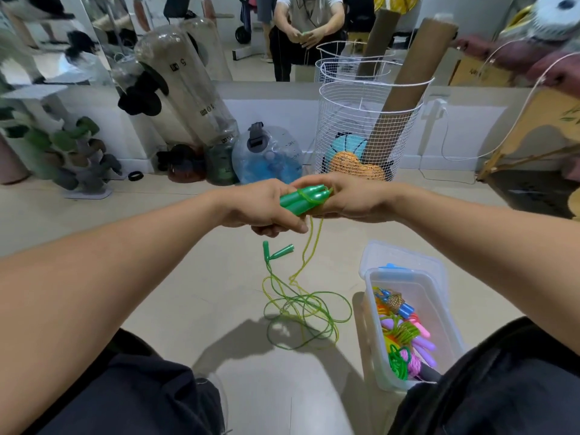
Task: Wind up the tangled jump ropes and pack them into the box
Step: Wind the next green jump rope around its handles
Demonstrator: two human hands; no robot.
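Both hands point(266, 205) point(348, 199) grip green handles point(303, 199); box point(439, 309) nearby, wire basket point(361, 120) beyond.

Home gym, punching bags point(185, 86), mirror wall point(251, 36)

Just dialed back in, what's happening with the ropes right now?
The left hand and right hand together hold a pair of green handles with one turn of cord around them. The rest of that cord hangs down to a tangle on the floor, beside two more green handles. The clear box already holds several wound ropes.
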